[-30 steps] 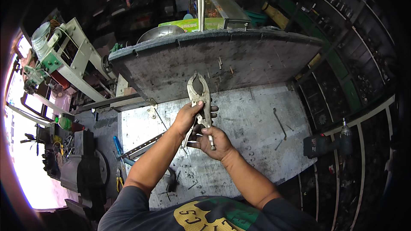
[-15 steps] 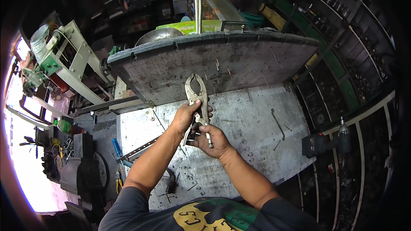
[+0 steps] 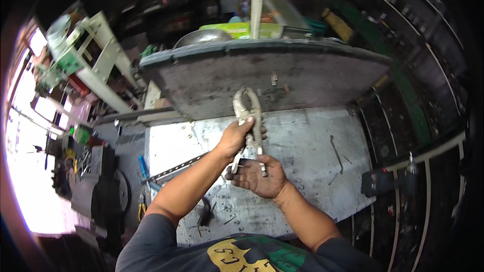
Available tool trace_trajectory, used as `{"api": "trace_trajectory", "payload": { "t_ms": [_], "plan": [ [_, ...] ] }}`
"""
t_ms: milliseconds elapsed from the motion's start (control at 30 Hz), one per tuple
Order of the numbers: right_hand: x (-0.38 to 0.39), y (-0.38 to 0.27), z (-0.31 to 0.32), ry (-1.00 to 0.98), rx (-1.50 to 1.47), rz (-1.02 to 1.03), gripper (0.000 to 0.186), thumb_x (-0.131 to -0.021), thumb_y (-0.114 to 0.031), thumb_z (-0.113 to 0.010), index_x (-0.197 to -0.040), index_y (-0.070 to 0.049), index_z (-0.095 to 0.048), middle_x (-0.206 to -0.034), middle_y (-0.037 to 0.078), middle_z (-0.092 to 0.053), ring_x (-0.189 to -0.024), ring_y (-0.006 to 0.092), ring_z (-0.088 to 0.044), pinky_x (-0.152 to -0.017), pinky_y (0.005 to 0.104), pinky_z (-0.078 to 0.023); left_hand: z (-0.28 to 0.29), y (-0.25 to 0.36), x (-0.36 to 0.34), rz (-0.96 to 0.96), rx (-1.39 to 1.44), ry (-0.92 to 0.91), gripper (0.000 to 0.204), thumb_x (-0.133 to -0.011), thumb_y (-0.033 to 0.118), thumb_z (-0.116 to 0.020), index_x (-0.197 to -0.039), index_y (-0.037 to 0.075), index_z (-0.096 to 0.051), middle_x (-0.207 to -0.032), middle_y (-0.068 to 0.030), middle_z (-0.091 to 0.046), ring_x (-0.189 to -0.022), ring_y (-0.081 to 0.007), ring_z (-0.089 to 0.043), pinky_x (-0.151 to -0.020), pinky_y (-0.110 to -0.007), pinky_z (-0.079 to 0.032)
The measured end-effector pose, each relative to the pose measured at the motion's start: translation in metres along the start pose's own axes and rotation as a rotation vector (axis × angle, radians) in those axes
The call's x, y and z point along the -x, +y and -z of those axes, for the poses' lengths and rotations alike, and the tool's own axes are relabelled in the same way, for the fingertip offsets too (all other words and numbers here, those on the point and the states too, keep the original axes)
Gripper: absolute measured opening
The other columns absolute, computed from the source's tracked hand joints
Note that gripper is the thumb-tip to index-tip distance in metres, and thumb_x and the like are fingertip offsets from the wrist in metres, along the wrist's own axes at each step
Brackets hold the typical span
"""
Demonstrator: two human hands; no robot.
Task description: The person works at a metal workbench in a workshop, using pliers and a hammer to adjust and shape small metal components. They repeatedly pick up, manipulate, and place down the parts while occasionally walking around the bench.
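Observation:
A pair of metal locking pliers (image 3: 256,105) points away from me over the bench, its large curved jaws at the far end. My left hand (image 3: 235,137) is closed round its body, thumb on top near the jaw pivot. Below the handles my right hand (image 3: 263,179) lies palm up, its fingers stretched out to the left. Its thumb is beside the adjusting screw at the near end of the pliers; whether it touches the screw is hard to tell. The picture is slightly blurred.
A metal-topped bench (image 3: 312,156) lies below, with an upright board (image 3: 212,83) at its back. Thin rods (image 3: 337,157) lie on the right. On the left are a perforated metal strip (image 3: 179,168), a blue-handled tool (image 3: 142,166), yellow-handled pliers (image 3: 141,209) and a bench vise (image 3: 98,186).
My right hand has opened from its hold on the handles, fingers now straightened under them. The left hand keeps the pliers. The whole view has shifted slightly.

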State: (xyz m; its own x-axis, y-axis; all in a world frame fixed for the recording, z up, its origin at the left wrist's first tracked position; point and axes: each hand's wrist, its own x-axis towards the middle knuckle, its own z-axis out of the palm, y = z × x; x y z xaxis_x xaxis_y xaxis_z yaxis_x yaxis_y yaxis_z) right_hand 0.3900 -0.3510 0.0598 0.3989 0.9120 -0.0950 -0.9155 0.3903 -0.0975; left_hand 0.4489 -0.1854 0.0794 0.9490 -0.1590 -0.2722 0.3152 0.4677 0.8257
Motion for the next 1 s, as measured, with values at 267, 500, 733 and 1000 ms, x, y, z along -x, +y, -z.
{"api": "trace_trajectory", "payload": {
  "t_ms": [267,500,733,1000],
  "plan": [
    [-0.01,-0.001,0.008,-0.198,-0.06,-0.057,0.069,-0.093,-0.036,-0.059,-0.14,0.014,-0.05,-0.135,0.028,-0.058,-0.13,0.0403,-0.057,-0.116,0.0481,-0.044,0.014,0.001,0.004,0.076,0.244,-0.378,0.055,-0.11,0.04,-0.052,-0.143,-0.004,-0.053,-0.138,-0.023,-0.063,-0.129,-0.0318,-0.062,-0.107,-0.045,-0.052],
    [-0.007,-0.008,0.002,-0.209,-0.086,-0.088,0.094,-0.086,-0.043,-0.068,-0.155,0.011,-0.033,-0.16,0.032,-0.035,-0.153,0.0466,-0.029,-0.126,0.0575,-0.025,0.022,-0.016,0.004,0.243,0.24,-0.477,0.039,-0.098,0.022,-0.073,-0.128,0.002,-0.059,-0.112,-0.0094,-0.067,-0.106,-0.0208,-0.065,-0.098,-0.037,-0.053],
    [-0.013,0.002,0.006,-0.223,-0.191,-0.066,0.057,-0.098,-0.041,-0.065,-0.135,0.001,-0.056,-0.132,0.018,-0.055,-0.121,0.0291,-0.055,-0.111,0.0464,-0.041,0.017,-0.006,0.007,0.274,0.082,-0.363,0.037,-0.095,0.028,-0.079,-0.116,0.003,-0.062,-0.097,-0.006,-0.067,-0.095,-0.0179,-0.065,-0.088,-0.033,-0.053],
    [-0.008,0.003,0.009,-0.016,-0.221,-0.05,0.038,-0.099,-0.027,-0.062,-0.129,-0.004,-0.056,-0.107,0.018,-0.065,-0.078,0.0159,-0.055,-0.073,0.0305,-0.046,0.004,0.001,0.008,0.346,0.167,-0.323,0.039,-0.096,0.038,-0.075,-0.1,0.005,-0.056,-0.085,-0.0057,-0.055,-0.088,-0.0199,-0.06,-0.083,-0.039,-0.055]
  ]
}}
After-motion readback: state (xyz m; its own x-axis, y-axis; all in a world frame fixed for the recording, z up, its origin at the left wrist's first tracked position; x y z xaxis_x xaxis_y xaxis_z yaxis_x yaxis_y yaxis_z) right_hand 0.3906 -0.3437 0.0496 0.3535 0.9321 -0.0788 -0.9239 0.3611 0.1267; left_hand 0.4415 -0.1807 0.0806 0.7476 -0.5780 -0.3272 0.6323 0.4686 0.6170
